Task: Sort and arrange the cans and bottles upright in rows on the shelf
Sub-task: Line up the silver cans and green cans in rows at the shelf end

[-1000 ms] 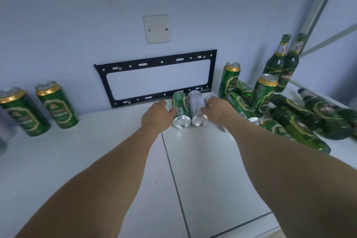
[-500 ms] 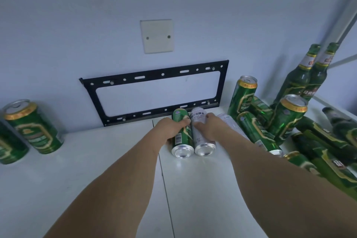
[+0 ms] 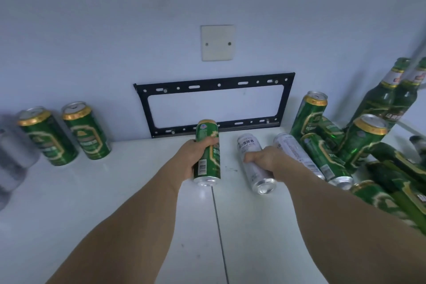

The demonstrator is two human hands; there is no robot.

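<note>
My left hand (image 3: 194, 157) grips a slim green can (image 3: 207, 163), lifted off the white shelf (image 3: 115, 191) and nearly upright. My right hand (image 3: 265, 161) grips a slim white can (image 3: 247, 145) that is tilted with its base toward me. A second white can (image 3: 290, 150) lies just right of it. Two green cans (image 3: 66, 136) stand upright at the left by the wall. At the right, green cans (image 3: 362, 138) stand and lie mixed with green bottles (image 3: 389, 99), some upright at the back, others lying down.
A black metal bracket (image 3: 214, 104) and a white blank plate (image 3: 217, 42) are fixed on the wall behind. A blurred grey object (image 3: 13, 157) sits at the far left edge. A seam (image 3: 219, 226) runs down the shelf top between my arms.
Both hands closed round the two lying cans and drew them apart. The left hand raised the green can toward upright; the right hand took the white can rightward.
</note>
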